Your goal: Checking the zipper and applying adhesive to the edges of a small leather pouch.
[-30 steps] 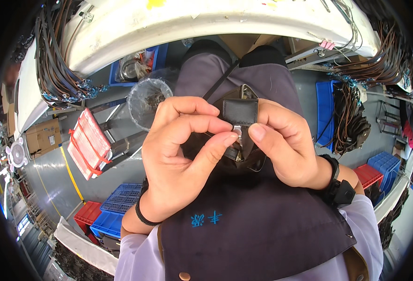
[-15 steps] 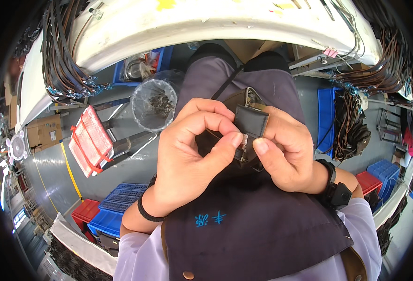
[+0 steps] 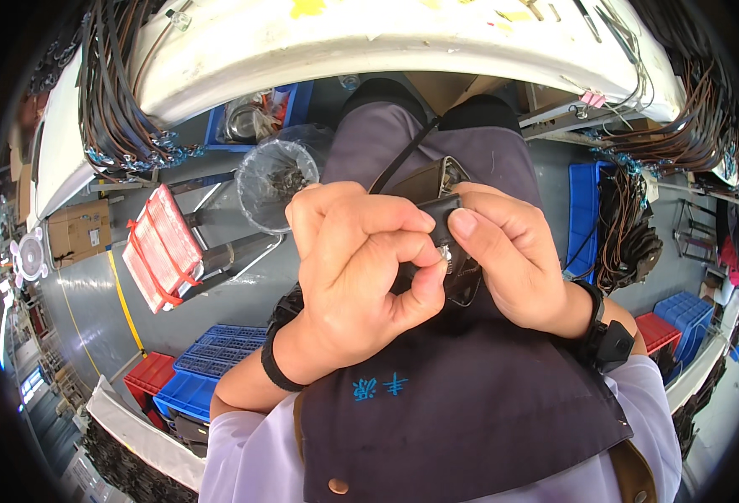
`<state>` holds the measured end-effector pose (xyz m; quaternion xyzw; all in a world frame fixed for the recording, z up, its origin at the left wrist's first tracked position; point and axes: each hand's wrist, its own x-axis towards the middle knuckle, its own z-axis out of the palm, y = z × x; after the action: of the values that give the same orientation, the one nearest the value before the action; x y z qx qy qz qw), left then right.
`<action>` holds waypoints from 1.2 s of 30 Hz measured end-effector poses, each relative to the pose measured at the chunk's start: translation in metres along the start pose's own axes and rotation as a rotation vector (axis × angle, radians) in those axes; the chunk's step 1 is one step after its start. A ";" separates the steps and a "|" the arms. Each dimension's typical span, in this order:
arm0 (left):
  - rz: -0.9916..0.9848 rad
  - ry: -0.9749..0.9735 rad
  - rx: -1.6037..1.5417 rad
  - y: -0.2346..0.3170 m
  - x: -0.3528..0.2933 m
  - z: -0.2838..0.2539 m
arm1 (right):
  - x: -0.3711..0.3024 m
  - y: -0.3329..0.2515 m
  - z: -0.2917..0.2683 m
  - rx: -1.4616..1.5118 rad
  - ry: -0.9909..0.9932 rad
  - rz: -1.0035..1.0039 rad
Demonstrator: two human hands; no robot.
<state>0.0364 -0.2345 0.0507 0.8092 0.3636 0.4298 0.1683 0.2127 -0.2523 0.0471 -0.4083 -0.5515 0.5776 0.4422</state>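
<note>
the right hand (image 3: 516, 260) is pinching a small black flap (image 3: 444, 225) between its thumb and finger, with almost no gap left. the left hand (image 3: 357, 256) is curling in, and its thumb and finger are squeezing a little shiny bit (image 3: 447, 252); most of that bit is hiding from view. the flap and the shiny bit are sitting over the near part of the dark bag (image 3: 420, 179).

the bag is resting on the person's lap (image 3: 503, 159), and a thin black strap (image 3: 404, 156) is running along its left side. the dark apron (image 3: 462, 419) is spreading on the near side of the bag. left of the bag, a bin with a clear liner (image 3: 256, 197) is standing, and a pink bundle (image 3: 164, 251) is leaning farther left. right of the bag, a blue crate (image 3: 583, 210) is sitting. past the bag, a white table (image 3: 369, 50) is curving across.
</note>
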 end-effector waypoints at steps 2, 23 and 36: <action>0.082 -0.039 0.034 -0.001 -0.003 -0.002 | -0.001 0.003 0.004 0.133 0.063 0.119; -0.121 -0.070 -0.197 -0.011 -0.005 0.005 | 0.000 0.005 0.007 -0.202 0.156 -0.152; -0.124 -0.050 -0.191 -0.014 -0.005 0.007 | 0.001 0.008 0.007 -0.195 0.188 -0.153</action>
<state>0.0347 -0.2284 0.0359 0.7758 0.3660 0.4312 0.2798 0.2051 -0.2535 0.0395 -0.4581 -0.5908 0.4452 0.4929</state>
